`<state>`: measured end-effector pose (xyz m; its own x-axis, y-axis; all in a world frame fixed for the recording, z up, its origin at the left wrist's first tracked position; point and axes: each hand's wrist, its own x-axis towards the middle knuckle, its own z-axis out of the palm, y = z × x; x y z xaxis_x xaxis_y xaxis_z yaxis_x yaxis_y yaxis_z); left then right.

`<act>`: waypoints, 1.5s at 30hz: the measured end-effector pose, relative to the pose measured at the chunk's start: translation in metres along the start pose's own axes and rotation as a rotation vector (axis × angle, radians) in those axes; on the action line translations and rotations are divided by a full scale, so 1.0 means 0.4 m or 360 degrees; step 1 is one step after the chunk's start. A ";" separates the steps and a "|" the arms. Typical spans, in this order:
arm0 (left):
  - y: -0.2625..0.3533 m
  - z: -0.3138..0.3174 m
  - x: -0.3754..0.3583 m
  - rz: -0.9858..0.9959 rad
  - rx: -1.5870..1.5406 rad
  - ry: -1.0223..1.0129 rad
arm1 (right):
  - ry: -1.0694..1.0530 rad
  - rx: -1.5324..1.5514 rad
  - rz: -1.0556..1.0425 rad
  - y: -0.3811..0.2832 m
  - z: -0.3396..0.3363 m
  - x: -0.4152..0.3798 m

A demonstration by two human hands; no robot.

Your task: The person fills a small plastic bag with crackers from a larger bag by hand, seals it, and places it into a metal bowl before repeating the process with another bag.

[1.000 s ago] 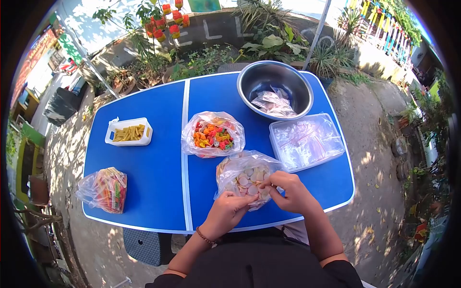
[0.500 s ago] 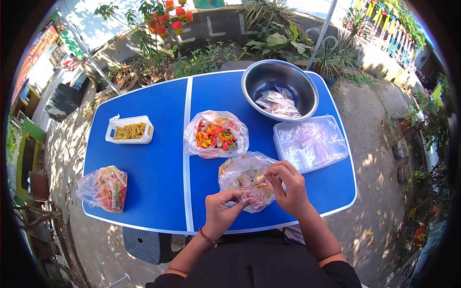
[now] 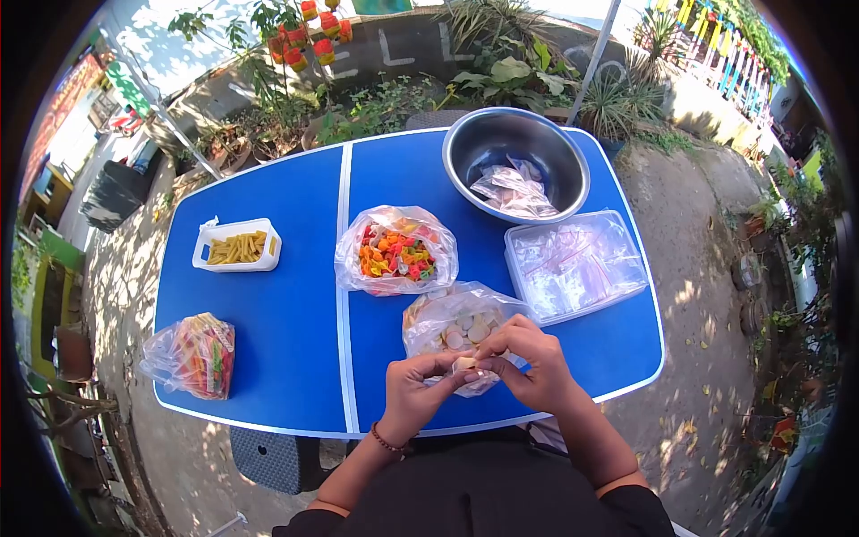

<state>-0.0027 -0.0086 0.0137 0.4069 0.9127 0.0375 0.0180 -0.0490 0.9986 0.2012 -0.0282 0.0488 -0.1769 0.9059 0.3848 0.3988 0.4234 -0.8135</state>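
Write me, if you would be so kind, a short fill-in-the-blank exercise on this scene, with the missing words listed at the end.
1. Inside its white edging, the tabletop is coloured ____.
2. A beaded bracelet circles the person's ____ wrist.
3. Seen from the person's side, the metal bowl is at the table's far ____ corner.
4. The bag of pale discs is made of clear ____.

Missing words: blue; left; right; plastic.
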 end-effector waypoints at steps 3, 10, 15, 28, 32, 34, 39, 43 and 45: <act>-0.017 -0.003 -0.004 -0.0089 -0.0195 -0.0026 | -0.0135 -0.0180 -0.0029 -0.011 -0.006 0.004; -0.022 -0.002 -0.007 -0.0102 -0.0391 -0.0059 | -0.0183 -0.0221 -0.0130 -0.014 -0.020 0.014; -0.021 -0.009 0.002 -0.0085 -0.0401 0.0178 | -0.0167 0.0105 0.0535 0.047 0.003 0.005; -0.030 -0.009 0.001 -0.0123 -0.0375 0.0261 | 0.0013 -0.0508 0.0151 0.081 0.044 -0.022; -0.026 -0.003 0.003 -0.0173 -0.0314 0.0147 | 0.0385 0.0221 0.0320 0.023 0.017 -0.012; -0.015 0.005 0.007 -0.0169 -0.0388 0.0110 | 0.0277 0.0088 0.0089 0.027 0.001 -0.004; 0.005 0.002 0.009 -0.0154 -0.0374 -0.0058 | 0.0345 0.0104 -0.0017 0.041 0.003 -0.009; 0.003 -0.001 0.008 -0.0160 -0.0374 -0.0103 | 0.0104 0.0156 0.0038 0.034 -0.009 -0.004; 0.001 0.002 0.008 -0.0151 -0.0425 -0.0125 | 0.0011 0.0117 0.0031 0.028 -0.012 -0.001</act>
<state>-0.0007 -0.0060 0.0142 0.4843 0.8735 -0.0489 -0.1778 0.1530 0.9721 0.2101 -0.0239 0.0415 -0.1634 0.9141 0.3710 0.3352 0.4052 -0.8506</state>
